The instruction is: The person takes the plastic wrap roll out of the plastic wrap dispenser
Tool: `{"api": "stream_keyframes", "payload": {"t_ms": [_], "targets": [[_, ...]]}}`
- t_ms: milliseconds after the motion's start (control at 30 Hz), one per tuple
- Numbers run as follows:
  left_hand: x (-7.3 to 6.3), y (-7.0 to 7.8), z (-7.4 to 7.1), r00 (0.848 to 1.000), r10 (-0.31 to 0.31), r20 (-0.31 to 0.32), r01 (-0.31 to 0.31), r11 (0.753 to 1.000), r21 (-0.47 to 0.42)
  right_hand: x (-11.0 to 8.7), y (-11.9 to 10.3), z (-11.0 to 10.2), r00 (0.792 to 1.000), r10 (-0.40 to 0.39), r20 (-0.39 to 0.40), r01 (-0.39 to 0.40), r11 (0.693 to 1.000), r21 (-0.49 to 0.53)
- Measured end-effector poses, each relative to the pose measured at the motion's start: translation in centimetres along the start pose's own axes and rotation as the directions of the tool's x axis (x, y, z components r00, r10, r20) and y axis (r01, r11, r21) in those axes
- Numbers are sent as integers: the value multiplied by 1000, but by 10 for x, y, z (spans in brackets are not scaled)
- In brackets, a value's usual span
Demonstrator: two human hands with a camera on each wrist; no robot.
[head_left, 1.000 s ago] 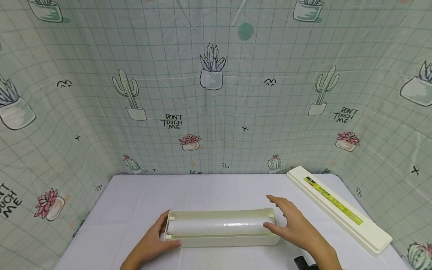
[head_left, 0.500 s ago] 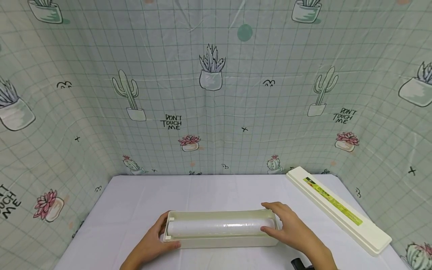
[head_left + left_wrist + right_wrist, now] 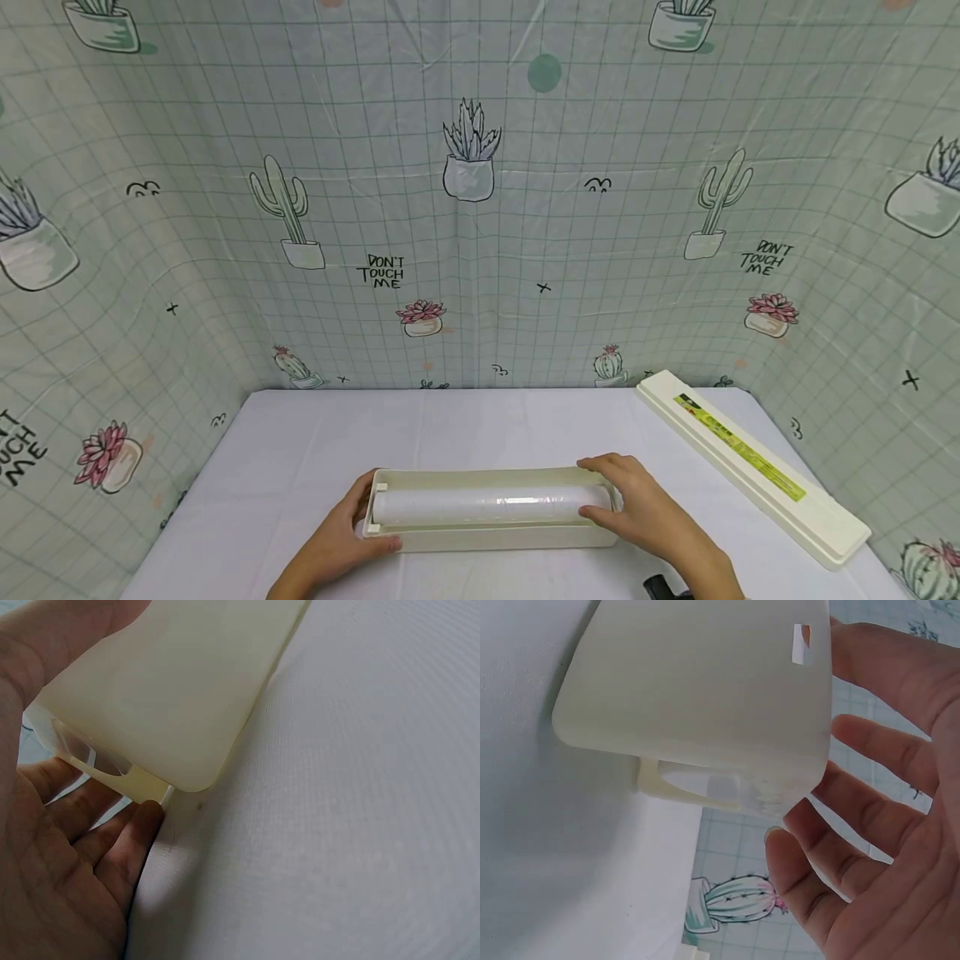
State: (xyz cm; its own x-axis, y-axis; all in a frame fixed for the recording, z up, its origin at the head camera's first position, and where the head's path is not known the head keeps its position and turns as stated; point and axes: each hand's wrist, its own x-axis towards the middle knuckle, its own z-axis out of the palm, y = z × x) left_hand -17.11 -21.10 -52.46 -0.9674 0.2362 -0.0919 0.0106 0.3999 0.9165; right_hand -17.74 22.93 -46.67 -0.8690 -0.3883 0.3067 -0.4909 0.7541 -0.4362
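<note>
An open cream-coloured cling film dispenser box [image 3: 502,540] lies lengthwise near the front of the table, a shiny roll of cling film [image 3: 465,504] inside it. My left hand [image 3: 337,537] grips the box's left end, thumb along the front wall and fingers round the end. At the opposite end is my right hand [image 3: 645,512], its thumb over the right end and its forefinger at the back rim. In the right wrist view, fingertips [image 3: 795,810] meet the end of the box around its corner. The left wrist view shows fingers beneath the box's cut-out end wall [image 3: 112,761].
The long cream lid [image 3: 757,471] with a yellow-green label lies slanted along the table's right edge. A black object [image 3: 660,587], partly cut off, sits by my right forearm. A cactus-print curtain [image 3: 472,250] surrounds the white-covered table [image 3: 315,433].
My right hand has moved left and closed in on the right end of the box, its forefinger coming down to the back rim. The left hand has kept its hold.
</note>
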Motion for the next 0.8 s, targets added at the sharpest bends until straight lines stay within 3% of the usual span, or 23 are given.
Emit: {"api": "stream_keyframes", "payload": {"t_ms": [367,800], "targets": [[-1,2,1,1000,-8,-2,8,1000,-18,3,-1,4,996,-15,85,16,1000,-6],[-1,0,1,1000,6,-2,-6,1000,-31,11,-3,5,981,16,192,-23,999,32]]}}
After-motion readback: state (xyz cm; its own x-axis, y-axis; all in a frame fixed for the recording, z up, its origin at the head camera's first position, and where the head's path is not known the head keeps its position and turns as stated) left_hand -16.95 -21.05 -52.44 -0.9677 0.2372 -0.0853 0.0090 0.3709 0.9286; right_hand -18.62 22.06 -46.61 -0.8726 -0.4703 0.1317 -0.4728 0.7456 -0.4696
